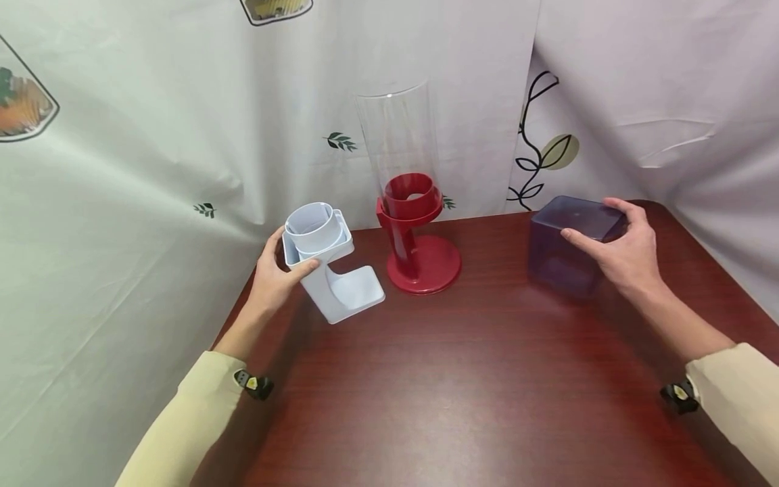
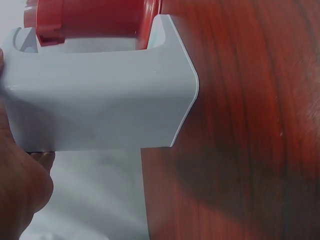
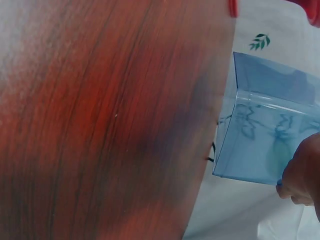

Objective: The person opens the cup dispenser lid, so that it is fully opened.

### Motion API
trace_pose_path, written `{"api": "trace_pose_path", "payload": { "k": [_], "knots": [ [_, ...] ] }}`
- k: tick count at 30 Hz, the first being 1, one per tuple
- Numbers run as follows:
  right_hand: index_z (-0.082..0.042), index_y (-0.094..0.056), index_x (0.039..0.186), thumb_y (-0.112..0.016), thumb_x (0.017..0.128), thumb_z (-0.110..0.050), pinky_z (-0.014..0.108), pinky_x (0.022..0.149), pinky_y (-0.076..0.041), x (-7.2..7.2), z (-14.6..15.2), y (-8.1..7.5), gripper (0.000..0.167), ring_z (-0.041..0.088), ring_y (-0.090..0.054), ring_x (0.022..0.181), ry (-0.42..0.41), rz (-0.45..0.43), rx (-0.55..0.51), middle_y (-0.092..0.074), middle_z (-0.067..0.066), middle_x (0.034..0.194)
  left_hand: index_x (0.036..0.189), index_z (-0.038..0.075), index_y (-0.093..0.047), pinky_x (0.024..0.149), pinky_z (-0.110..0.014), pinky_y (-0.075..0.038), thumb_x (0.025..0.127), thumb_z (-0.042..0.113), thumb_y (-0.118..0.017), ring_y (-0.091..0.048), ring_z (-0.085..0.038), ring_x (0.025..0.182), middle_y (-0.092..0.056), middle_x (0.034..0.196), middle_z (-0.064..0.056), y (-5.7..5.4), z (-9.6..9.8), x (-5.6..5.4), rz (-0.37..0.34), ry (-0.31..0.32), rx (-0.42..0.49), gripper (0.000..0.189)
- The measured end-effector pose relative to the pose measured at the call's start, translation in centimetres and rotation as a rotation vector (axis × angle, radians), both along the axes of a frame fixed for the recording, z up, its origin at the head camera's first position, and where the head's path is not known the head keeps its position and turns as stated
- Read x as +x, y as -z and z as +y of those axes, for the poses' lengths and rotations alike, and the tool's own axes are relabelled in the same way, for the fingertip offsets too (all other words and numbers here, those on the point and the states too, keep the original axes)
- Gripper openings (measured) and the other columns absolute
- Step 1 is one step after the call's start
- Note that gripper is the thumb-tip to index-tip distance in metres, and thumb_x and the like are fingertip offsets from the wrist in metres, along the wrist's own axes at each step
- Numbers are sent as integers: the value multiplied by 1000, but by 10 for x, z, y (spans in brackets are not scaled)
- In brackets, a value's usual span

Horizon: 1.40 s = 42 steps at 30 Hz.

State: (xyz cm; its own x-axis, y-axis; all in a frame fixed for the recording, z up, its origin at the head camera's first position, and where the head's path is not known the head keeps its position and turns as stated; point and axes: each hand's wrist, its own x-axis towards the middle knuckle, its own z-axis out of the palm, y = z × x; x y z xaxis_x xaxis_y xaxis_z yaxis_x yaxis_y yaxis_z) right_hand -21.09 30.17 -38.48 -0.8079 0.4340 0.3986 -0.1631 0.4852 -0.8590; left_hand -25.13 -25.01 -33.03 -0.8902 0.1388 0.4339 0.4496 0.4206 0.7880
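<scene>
My left hand (image 1: pixel 268 274) grips a white plastic stand (image 1: pixel 320 289) by its top, where a round collar sits in a square frame. Its thumb lies along the front of that frame. In the left wrist view the stand (image 2: pixel 100 100) hangs tilted over the table, its flat base toward the right. On the far side, my right hand (image 1: pixel 633 250) holds a translucent blue-purple square box (image 1: pixel 556 253), thumb on the near edge and fingers on the far edge. The right wrist view shows the box (image 3: pixel 265 135) from its side, with the fingers at its lower corner.
Between the hands stands a red holder (image 1: pixel 404 253) on a round base, near the table's back edge. A tall clear cylinder (image 1: pixel 398 135) rises from its ring. A patterned white curtain (image 1: pixel 475 101) hangs behind and to the left of the dark red wooden table (image 1: pixel 450 379).
</scene>
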Motion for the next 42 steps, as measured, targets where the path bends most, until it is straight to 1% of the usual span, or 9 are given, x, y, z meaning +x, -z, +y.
{"api": "trace_pose_path", "payload": {
  "k": [7, 11, 17, 21, 27, 30, 35, 38, 42],
  "knots": [
    [-14, -51, 143, -89, 74, -31, 16, 95, -31, -7, 12, 6, 81, 17, -43, 118, 24, -23, 22, -46, 11, 138, 152, 1, -34, 93, -24, -44, 84, 8, -81, -51, -17, 114, -52, 136, -17, 0, -7, -11, -3, 12, 15, 83],
    [-10, -48, 145, -89, 74, -31, 17, 98, -29, -10, 20, 6, 85, 22, -42, 122, 8, -34, 58, -44, 16, 141, 152, 1, -34, 93, -23, -45, 84, 8, -81, -52, -18, 114, -52, 136, -18, 1, -13, -18, 1, 19, 37, 82],
    [-4, -40, 150, -88, 75, -33, 29, 108, -26, -12, 34, 5, 93, 35, -38, 128, -32, -76, 135, -39, 21, 146, 152, 3, -37, 92, -22, -47, 84, 9, -81, -53, -18, 113, -52, 134, -15, 0, -20, -25, -14, 21, 54, 82],
    [-5, -34, 154, -87, 76, -36, 38, 111, -25, -12, 42, 6, 99, 39, -35, 130, -48, -124, 144, -35, 24, 150, 153, 5, -37, 92, -22, -46, 85, 11, -81, -53, -18, 114, -52, 135, -15, -2, -22, -26, -19, 3, 32, 81],
    [-5, -27, 157, -86, 77, -39, 44, 112, -24, -12, 47, 6, 105, 42, -36, 128, -59, -166, 151, -32, 26, 151, 154, 5, -35, 95, -23, -45, 87, 15, -80, -53, -18, 117, -52, 139, -15, -3, -23, -25, -23, -21, 9, 81],
    [-6, -24, 158, -86, 78, -40, 45, 112, -23, -12, 48, 4, 107, 43, -35, 129, -69, -174, 155, -32, 27, 152, 155, 4, -32, 97, -24, -44, 88, 16, -79, -52, -18, 119, -50, 141, -16, -3, -22, -24, -26, -33, 6, 82],
    [-8, -14, 160, -85, 79, -36, 41, 116, -19, -11, 47, 1, 111, 39, -31, 138, -98, -157, 131, -28, 22, 157, 155, 0, -26, 100, -26, -42, 89, 17, -76, -50, -23, 122, -46, 144, -20, -4, -18, -21, -31, -40, 6, 85],
    [-9, -11, 161, -85, 79, -34, 39, 117, -17, -11, 46, -1, 113, 37, -30, 139, -108, -137, 114, -26, 22, 158, 156, -2, -22, 107, -29, -38, 90, 15, -75, -45, -24, 131, -40, 150, -21, -7, -16, -19, -23, -42, 7, 87],
    [-13, -8, 161, -84, 80, -34, 39, 118, -15, -10, 43, -6, 113, 33, -25, 144, -109, -125, 99, -21, 21, 161, 156, -4, -17, 116, -34, -25, 89, 14, -75, -28, -25, 146, -26, 160, -20, -16, -11, -18, 16, -39, 16, 91]
  ]
}}
